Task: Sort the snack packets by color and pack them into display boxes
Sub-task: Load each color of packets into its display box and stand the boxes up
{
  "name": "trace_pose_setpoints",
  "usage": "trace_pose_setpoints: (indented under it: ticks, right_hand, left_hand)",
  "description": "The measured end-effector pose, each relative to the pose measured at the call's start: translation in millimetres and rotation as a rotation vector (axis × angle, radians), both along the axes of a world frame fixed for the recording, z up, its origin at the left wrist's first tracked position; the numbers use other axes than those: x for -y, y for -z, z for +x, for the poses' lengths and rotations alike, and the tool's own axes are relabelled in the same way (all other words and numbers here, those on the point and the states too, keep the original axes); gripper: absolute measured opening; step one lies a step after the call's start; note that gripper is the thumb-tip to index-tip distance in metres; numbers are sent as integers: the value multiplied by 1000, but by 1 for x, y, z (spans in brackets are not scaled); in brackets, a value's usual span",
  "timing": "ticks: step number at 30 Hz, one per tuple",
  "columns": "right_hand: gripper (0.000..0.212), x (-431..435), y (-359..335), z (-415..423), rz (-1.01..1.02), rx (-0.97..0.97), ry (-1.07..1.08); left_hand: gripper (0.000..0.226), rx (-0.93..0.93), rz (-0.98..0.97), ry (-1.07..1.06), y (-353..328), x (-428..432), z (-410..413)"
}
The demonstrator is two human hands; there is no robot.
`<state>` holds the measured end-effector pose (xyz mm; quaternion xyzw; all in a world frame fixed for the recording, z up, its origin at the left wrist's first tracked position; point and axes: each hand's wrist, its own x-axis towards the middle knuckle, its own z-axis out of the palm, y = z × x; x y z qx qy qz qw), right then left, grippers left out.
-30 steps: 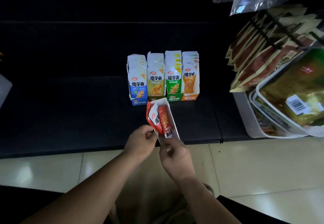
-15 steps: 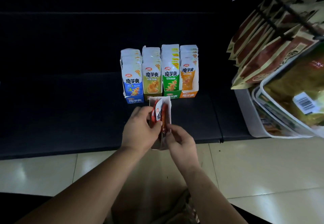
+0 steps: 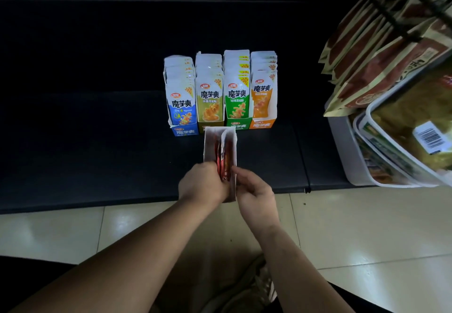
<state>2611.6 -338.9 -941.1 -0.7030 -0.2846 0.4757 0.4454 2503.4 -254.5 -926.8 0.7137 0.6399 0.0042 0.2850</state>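
Note:
A white display box (image 3: 209,146) stands on the dark shelf in front of the row, holding a few red snack packets (image 3: 224,158). My left hand (image 3: 201,185) grips the box's near left side, fingers against the red packets. My right hand (image 3: 254,190) holds the box's right side, thumb at the packets' near edge. Behind stand a blue box (image 3: 182,107), a yellow-olive box (image 3: 209,102), a green box (image 3: 237,102) and an orange box (image 3: 263,99), each full of matching packets.
The dark shelf (image 3: 97,141) runs left and behind the boxes. At the right, white trays (image 3: 354,166) hold bagged goods and brown bags (image 3: 381,50) hang on a black rack. Pale floor tiles (image 3: 354,227) lie below the shelf edge.
The white box with red packets has gone from tilted in my hands to standing upright on the shelf. Both hands moved forward and now hold its sides.

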Motion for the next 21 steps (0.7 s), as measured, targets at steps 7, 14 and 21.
trace_pose_setpoints:
  ticks: [7, 14, 21]
  right_hand:
    - [47, 1, -1, -2, -16, 26, -65]
    - [63, 7, -5, -5, -66, 2, -53]
    - [42, 0, -21, -14, -21, 160, 19]
  left_hand:
    - [12, 210, -38, -49, -3, 1, -14]
    - [30, 437, 17, -28, -14, -7, -40]
    - [12, 483, 79, -180, -30, -11, -57]
